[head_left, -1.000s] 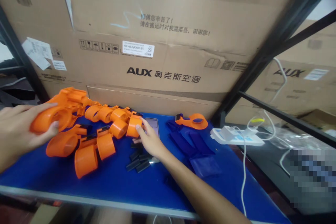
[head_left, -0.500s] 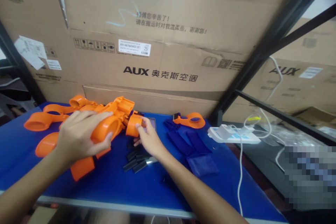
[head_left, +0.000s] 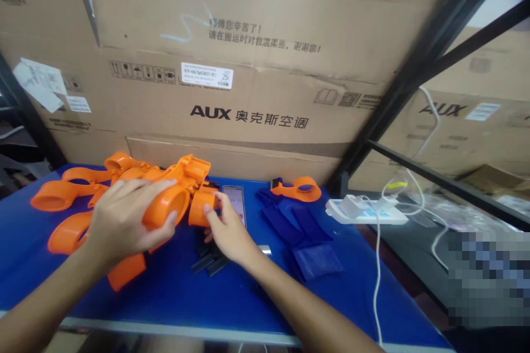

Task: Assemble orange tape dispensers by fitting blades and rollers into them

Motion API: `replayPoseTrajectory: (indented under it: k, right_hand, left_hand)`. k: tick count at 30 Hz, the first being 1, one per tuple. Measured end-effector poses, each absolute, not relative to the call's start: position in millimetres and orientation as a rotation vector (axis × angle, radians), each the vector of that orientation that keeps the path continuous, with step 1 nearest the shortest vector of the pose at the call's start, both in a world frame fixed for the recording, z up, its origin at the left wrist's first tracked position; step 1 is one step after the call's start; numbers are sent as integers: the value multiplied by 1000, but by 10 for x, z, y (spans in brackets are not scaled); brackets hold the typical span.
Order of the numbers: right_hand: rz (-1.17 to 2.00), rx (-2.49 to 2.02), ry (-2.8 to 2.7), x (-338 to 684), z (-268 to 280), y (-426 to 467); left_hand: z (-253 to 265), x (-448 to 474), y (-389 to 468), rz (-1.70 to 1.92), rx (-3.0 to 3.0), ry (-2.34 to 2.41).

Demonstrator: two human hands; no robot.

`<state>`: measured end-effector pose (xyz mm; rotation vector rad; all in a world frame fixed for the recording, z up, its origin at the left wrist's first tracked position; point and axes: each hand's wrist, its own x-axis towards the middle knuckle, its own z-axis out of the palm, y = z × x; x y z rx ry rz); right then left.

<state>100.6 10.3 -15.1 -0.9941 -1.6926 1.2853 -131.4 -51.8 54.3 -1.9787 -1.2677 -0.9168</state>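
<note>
My left hand (head_left: 120,218) is closed around the round end of an orange plastic tape dispenser (head_left: 165,207), whose ring opening faces me. With thumb and fingers, my right hand (head_left: 227,226) grips the orange ring of a second tape dispenser (head_left: 201,209), close beside the first. Whether the two touch is hard to make out. More orange tape dispensers (head_left: 53,196) lie heaped behind and to the left of my left hand. Below my right hand are several short black strips (head_left: 211,262), partly hidden by it.
A phone (head_left: 235,201) lies behind my right hand. To its right are dark blue flat pieces (head_left: 281,223) and a single orange dispenser (head_left: 302,188). A white power strip (head_left: 366,210) with cables sits at the table's right edge. Large cardboard boxes (head_left: 265,77) stand behind.
My right hand has moved slightly left with its orange dispenser, closer to the one in my left hand. More of the phone shows. The view has shifted a little.
</note>
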Motion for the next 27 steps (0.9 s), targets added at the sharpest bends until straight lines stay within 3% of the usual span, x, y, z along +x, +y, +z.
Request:
replayPoseTrajectory:
  k: [24, 27]
  right_hand:
    - [1365, -1188, -1818, 997, -198, 262]
    - [1194, -1238, -1930, 1126, -57, 196]
  left_hand:
    - [561, -1259, -563, -878, -2015, -1174]
    - [560, -1255, -567, -890, -2029, -1181]
